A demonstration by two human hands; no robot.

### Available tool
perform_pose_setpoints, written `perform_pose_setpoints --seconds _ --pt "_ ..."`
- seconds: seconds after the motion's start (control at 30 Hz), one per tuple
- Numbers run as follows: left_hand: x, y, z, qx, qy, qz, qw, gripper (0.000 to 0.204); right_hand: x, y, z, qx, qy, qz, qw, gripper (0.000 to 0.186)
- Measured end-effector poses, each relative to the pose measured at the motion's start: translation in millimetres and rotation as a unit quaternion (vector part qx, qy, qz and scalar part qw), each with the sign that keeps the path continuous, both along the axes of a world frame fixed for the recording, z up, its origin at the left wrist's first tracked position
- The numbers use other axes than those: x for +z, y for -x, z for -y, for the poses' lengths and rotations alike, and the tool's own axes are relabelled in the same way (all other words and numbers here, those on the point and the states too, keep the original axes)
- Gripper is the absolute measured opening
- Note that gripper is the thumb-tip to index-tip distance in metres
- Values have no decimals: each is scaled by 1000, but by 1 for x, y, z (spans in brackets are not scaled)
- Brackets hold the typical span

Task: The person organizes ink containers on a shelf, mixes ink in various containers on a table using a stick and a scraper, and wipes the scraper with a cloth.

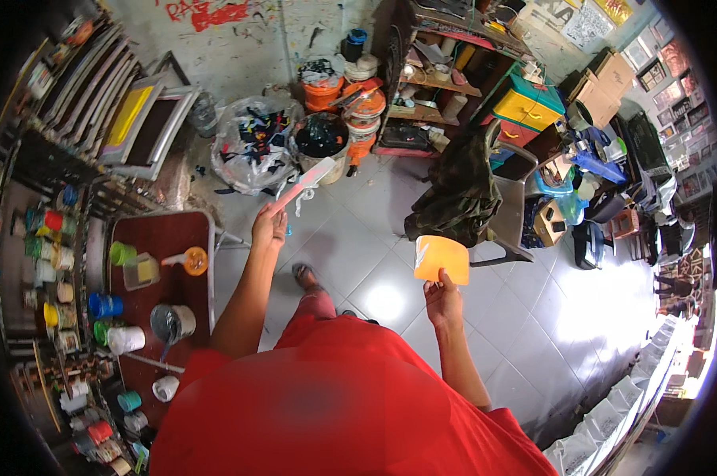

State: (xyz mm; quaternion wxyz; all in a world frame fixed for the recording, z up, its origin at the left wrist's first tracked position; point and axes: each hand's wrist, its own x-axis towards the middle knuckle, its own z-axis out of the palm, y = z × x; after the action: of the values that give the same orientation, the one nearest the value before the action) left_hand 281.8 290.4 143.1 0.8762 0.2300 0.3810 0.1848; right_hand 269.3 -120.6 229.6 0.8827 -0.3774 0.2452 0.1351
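Note:
My left hand (269, 228) is raised at the left of the middle, closed on the near end of a flat pink strip (303, 187). The strip slants up and to the right, its far end whitish, with a white scrap hanging near it. To the right, my right hand (443, 301) pinches the lower edge of a flat orange plastic scraper (444, 260) with rounded corners. White smears mark the scraper's left edge. Both things are held up above the tiled floor, well apart from each other.
At left stands a dark red table (156, 230) with cups and a grey pail (173, 324). Ahead are a clear bag of scraps (251, 170), a dark-stained bucket (322, 136) and orange buckets. A chair (507, 208) with a camouflage jacket (457, 186) stands at right. Frames (136, 127) lean far left.

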Motion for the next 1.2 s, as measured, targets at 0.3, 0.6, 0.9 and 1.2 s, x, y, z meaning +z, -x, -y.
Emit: perform_pose_setpoints --seconds 0.3,0.6,0.9,1.2 --pt "-115 -341 -39 -106 -67 -110 986 23 -8 -183 -66 -31 83 -15 996 22" --pt "-213 -604 -68 -133 -137 -175 966 15 -39 -361 -135 -115 72 -97 986 14" --pt "-320 -710 -93 -156 -273 -195 929 12 -56 -455 -152 -105 89 -147 979 19" --pt "-252 -619 -78 -225 -387 -236 862 36 -77 -522 -125 25 45 -122 991 22"
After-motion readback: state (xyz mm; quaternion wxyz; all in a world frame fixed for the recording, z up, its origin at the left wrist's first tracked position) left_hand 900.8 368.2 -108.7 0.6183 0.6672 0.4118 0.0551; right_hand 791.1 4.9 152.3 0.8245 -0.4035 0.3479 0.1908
